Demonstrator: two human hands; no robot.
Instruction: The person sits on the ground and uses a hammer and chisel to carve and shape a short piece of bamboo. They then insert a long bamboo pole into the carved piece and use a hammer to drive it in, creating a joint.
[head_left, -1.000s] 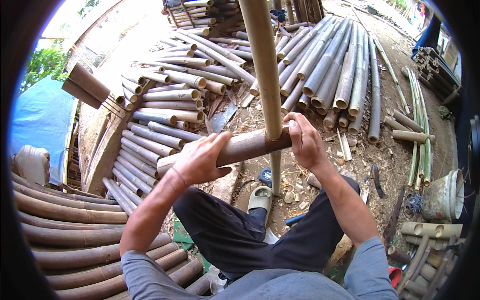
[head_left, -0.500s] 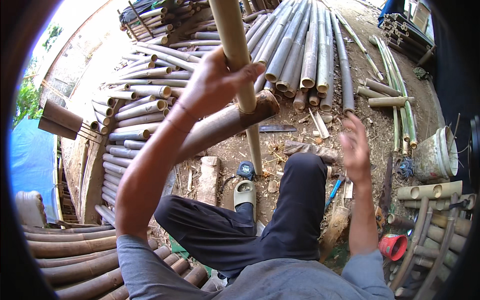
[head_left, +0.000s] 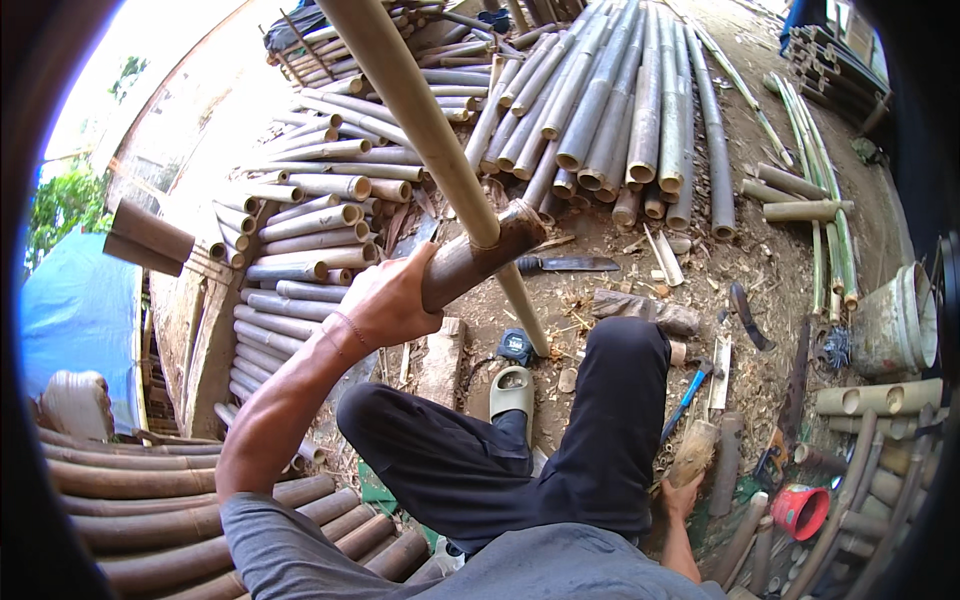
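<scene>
My left hand (head_left: pixel 385 300) is wrapped round a thick dark bamboo piece (head_left: pixel 482 255), close to its open end. A long, thinner bamboo pole (head_left: pixel 415 110) runs through a hole in that piece, slanting from the upper left down to the ground beside my sandal (head_left: pixel 512 392). Low on the right, my right hand (head_left: pixel 682 497) closes round the lower end of a club-like wooden mallet (head_left: pixel 694 450); part of the grip is hidden by my leg. A blue-handled hammer (head_left: pixel 684 405) lies just beyond the mallet.
A tape measure (head_left: pixel 515 346) and a long knife (head_left: pixel 575 264) lie ahead; a curved blade (head_left: pixel 748 315) is farther right. Bamboo poles (head_left: pixel 640 120) are stacked ahead and left. A red bucket (head_left: pixel 783 510), a whitish bucket (head_left: pixel 885 325) and a saw (head_left: pixel 771 462) stand or lie right.
My left hand has moved from the upright pole down onto the thick bamboo piece. The pole now leans farther left. My right hand has dropped from mid-air to the mallet.
</scene>
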